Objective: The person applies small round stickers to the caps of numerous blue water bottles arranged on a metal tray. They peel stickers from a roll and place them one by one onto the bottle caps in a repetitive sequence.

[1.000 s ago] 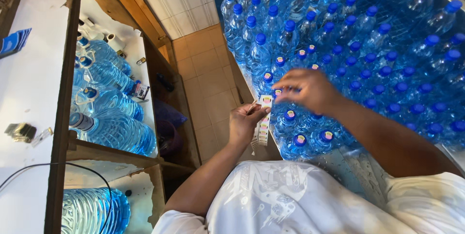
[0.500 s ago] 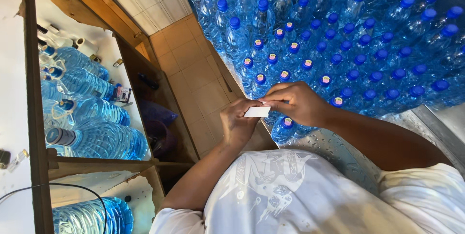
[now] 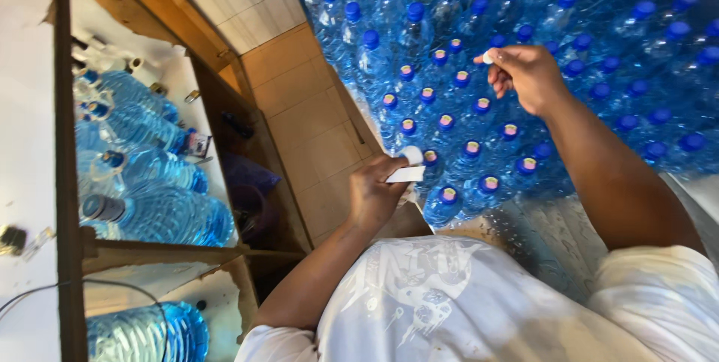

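Observation:
A crowd of clear blue water bottles [image 3: 569, 47] with blue caps fills the surface ahead. Several near ones carry small round stickers on their caps [image 3: 448, 195]. My left hand [image 3: 378, 190] is closed on a white strip of sticker backing [image 3: 404, 173], held at the near edge of the bottles. My right hand [image 3: 528, 74] is stretched out over the bottles and pinches one small white round sticker [image 3: 488, 56] between thumb and fingertips, just above a capped bottle in a farther row.
On the left a wooden shelf frame [image 3: 67, 182] holds large blue bottles lying on their sides [image 3: 150, 212]. Another big bottle [image 3: 150, 332] lies below. A tan tiled floor [image 3: 314, 122] runs between shelf and bottles. My white shirt fills the bottom.
My right hand has left the sticker strip and reached out to the right over the bottles with one sticker. My left hand stays by the near edge, still holding the strip.

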